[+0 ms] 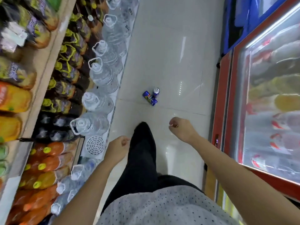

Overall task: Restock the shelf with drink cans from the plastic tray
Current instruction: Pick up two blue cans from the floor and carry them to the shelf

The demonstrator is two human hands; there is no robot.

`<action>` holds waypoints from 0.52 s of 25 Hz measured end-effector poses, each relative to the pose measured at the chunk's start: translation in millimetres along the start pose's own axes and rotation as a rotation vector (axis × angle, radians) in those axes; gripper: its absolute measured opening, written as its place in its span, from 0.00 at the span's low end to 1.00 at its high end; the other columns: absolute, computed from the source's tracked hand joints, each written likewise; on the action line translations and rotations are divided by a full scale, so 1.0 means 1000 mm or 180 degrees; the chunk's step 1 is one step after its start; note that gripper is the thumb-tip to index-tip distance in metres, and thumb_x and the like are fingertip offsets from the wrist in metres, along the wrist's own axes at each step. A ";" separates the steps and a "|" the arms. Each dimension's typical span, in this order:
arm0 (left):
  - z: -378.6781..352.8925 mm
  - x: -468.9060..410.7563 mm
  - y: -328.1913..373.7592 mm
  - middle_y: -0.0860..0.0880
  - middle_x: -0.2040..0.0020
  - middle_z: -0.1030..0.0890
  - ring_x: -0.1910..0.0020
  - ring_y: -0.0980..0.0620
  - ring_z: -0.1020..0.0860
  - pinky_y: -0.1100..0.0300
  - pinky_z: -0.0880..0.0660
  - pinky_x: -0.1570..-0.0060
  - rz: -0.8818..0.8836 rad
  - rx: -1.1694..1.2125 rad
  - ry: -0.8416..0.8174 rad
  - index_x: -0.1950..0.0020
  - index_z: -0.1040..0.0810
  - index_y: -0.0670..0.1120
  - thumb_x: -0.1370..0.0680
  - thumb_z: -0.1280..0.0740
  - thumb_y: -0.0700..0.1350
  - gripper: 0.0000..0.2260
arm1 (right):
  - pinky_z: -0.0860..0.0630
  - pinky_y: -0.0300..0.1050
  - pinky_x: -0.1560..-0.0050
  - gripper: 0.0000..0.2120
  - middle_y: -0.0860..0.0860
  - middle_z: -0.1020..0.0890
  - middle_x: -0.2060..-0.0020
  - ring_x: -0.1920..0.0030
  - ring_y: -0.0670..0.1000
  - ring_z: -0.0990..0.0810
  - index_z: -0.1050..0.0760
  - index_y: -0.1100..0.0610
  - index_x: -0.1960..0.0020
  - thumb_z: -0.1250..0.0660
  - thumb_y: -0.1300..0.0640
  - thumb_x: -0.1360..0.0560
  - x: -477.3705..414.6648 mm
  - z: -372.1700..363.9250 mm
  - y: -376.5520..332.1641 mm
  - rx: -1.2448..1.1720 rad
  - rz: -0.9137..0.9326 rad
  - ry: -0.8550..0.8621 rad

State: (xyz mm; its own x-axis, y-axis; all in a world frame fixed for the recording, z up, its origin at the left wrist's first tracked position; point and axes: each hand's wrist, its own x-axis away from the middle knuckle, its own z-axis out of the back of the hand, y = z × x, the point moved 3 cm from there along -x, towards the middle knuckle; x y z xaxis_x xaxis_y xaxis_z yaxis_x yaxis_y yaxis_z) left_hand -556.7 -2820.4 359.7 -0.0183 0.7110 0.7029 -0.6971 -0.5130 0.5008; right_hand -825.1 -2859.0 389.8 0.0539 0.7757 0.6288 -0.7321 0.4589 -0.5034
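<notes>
Blue drink cans (151, 96) lie on the pale tiled floor ahead of me: one stands upright, with at least one on its side against it. No plastic tray shows in this view. My left hand (117, 146) hangs with curled fingers and nothing in it, beside my dark trouser leg. My right hand (180, 128) is also loosely closed and holds nothing, a short way below and to the right of the cans. The shelf (43, 65) on my left is packed with bottled drinks.
Large clear water jugs (100, 101) line the floor along the shelf's foot, with a white round grille (95, 145) among them. A red-framed glass chest freezer (266, 95) runs along the right. The tiled aisle (170, 46) stretches ahead between them.
</notes>
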 end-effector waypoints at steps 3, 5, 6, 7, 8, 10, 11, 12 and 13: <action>0.025 -0.088 0.042 0.44 0.47 0.19 0.49 0.49 0.22 0.67 0.31 0.57 -0.0036 0.0017 -0.0032 0.41 0.21 0.45 0.23 0.35 0.40 0.11 | 0.27 0.44 0.53 0.11 0.58 0.18 0.51 0.53 0.57 0.22 0.25 0.60 0.43 0.36 0.59 0.25 -0.070 0.011 -0.008 -0.0075 -0.0255 -0.0099; 0.035 -0.151 0.068 0.44 0.48 0.19 0.50 0.49 0.23 0.69 0.30 0.60 0.0069 0.0213 0.0012 0.41 0.21 0.44 0.23 0.35 0.39 0.11 | 0.28 0.44 0.53 0.13 0.57 0.18 0.50 0.54 0.56 0.23 0.25 0.59 0.43 0.34 0.59 0.26 -0.120 0.019 -0.001 -0.0090 -0.0454 -0.0126; 0.035 -0.179 0.078 0.43 0.48 0.19 0.49 0.48 0.23 0.66 0.30 0.58 0.0146 0.0412 0.0037 0.41 0.22 0.43 0.23 0.35 0.38 0.11 | 0.28 0.44 0.53 0.14 0.57 0.19 0.49 0.53 0.56 0.22 0.26 0.59 0.42 0.34 0.58 0.26 -0.144 0.021 0.005 -0.0018 -0.0476 -0.0152; 0.033 -0.209 0.086 0.42 0.48 0.19 0.50 0.46 0.22 0.63 0.29 0.55 0.0308 0.0711 0.0061 0.41 0.22 0.41 0.24 0.34 0.38 0.12 | 0.28 0.44 0.52 0.15 0.57 0.19 0.48 0.51 0.57 0.22 0.27 0.59 0.41 0.33 0.58 0.27 -0.172 0.022 0.013 0.0049 -0.0511 -0.0170; 0.027 -0.238 0.093 0.42 0.49 0.19 0.50 0.46 0.22 0.59 0.28 0.54 0.0496 0.0968 0.0083 0.41 0.22 0.41 0.25 0.33 0.38 0.12 | 0.28 0.44 0.52 0.17 0.58 0.20 0.47 0.49 0.57 0.22 0.28 0.59 0.39 0.32 0.58 0.27 -0.200 0.021 0.024 0.0098 -0.0555 -0.0152; 0.001 -0.300 0.099 0.43 0.53 0.20 0.53 0.47 0.22 0.57 0.28 0.55 0.0759 0.1272 0.0024 0.45 0.21 0.42 0.25 0.32 0.39 0.10 | 0.26 0.48 0.48 0.21 0.58 0.23 0.43 0.45 0.58 0.23 0.30 0.59 0.37 0.31 0.58 0.28 -0.264 0.013 0.047 0.0199 -0.0539 -0.0121; -0.017 -0.329 0.097 0.43 0.56 0.21 0.55 0.47 0.23 0.58 0.28 0.58 0.0876 0.1379 -0.0065 0.50 0.21 0.44 0.25 0.32 0.40 0.05 | 0.25 0.51 0.45 0.23 0.58 0.24 0.41 0.42 0.59 0.25 0.31 0.58 0.35 0.30 0.58 0.28 -0.295 0.003 0.059 0.0265 -0.0469 -0.0124; -0.036 -0.359 0.092 0.44 0.58 0.22 0.56 0.47 0.24 0.59 0.30 0.61 0.1036 0.1488 -0.0126 0.56 0.22 0.46 0.25 0.33 0.41 0.01 | 0.25 0.53 0.44 0.25 0.59 0.25 0.39 0.40 0.59 0.26 0.32 0.57 0.34 0.30 0.58 0.29 -0.327 -0.010 0.072 0.0337 -0.0368 -0.0098; -0.057 -0.390 0.085 0.45 0.58 0.24 0.56 0.47 0.25 0.60 0.32 0.64 0.1196 0.1582 -0.0171 0.60 0.25 0.47 0.25 0.33 0.42 0.04 | 0.26 0.54 0.43 0.27 0.59 0.26 0.38 0.39 0.60 0.28 0.33 0.57 0.33 0.29 0.59 0.30 -0.358 -0.024 0.085 0.0369 -0.0259 -0.0031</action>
State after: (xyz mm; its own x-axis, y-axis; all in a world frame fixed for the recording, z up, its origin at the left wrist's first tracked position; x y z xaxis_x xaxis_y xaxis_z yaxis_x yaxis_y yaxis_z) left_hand -650.3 -3114.0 99.3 -0.1524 0.4201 0.8946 -0.2329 -0.8949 0.3806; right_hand -890.1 -3087.6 107.9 0.1099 0.7334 0.6708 -0.7993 0.4664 -0.3790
